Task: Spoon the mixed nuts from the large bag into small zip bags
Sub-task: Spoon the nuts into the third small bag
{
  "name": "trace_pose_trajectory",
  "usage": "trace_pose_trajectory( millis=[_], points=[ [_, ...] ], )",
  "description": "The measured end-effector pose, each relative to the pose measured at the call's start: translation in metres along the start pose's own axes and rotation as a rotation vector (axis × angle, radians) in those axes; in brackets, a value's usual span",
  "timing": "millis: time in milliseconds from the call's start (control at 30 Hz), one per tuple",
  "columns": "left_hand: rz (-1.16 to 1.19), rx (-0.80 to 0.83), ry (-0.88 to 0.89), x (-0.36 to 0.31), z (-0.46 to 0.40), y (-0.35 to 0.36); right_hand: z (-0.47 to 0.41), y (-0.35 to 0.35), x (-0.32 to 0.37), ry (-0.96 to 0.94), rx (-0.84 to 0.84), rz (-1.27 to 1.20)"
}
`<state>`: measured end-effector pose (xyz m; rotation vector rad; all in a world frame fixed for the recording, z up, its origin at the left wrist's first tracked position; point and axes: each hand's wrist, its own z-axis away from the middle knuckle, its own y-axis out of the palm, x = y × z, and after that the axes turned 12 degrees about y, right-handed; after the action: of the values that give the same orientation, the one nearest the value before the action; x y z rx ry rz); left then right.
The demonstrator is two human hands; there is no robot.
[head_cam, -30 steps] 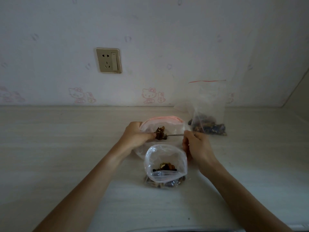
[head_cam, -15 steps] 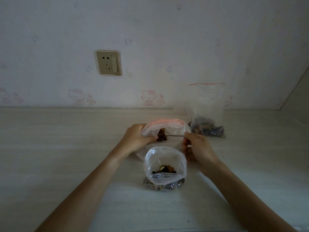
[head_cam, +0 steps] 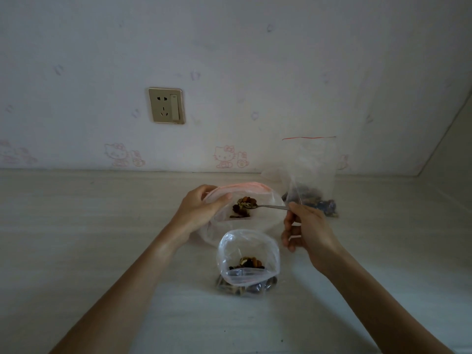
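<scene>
Head view: my left hand (head_cam: 198,210) grips the large bag (head_cam: 265,213) open; my right hand (head_cam: 310,229), pinching the spoon (head_cam: 270,206), has lifted nuts (head_cam: 245,202) clear, ready for the small bag (head_cam: 249,254).

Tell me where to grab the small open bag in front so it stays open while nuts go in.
Pinch the small bag at its left rim, coming from the left. The mouth gapes upward and the nuts weigh down its base; the right hand brings the spoon from the right, so that side should stay free.

Clear plastic bag (head_cam: 245,251), metal spoon (head_cam: 270,206)
</scene>
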<state>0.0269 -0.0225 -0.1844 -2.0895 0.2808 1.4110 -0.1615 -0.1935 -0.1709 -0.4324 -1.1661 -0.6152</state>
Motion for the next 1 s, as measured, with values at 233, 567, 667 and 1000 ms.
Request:
trace_pose_trajectory(
  millis=[233, 567, 667, 1000],
  points=[
    [-0.064, -0.087, 0.119, -0.006, 0.013, -0.013, 0.022, -0.011, 0.011, -0.070, 0.045, -0.014],
    [-0.295, -0.078, 0.380, -0.032, 0.077, -0.011, 0.076, -0.033, 0.007, -0.108, 0.155, 0.018],
    [-0.365, 0.100, 0.240, -0.035, 0.089, -0.008, 0.087, -0.040, 0.002, -0.104, 0.166, 0.061],
    [-0.133, 0.187, 0.198, -0.047, 0.100, -0.005, 0.116, -0.053, 0.004, -1.001, -0.021, 1.158]
  ],
)
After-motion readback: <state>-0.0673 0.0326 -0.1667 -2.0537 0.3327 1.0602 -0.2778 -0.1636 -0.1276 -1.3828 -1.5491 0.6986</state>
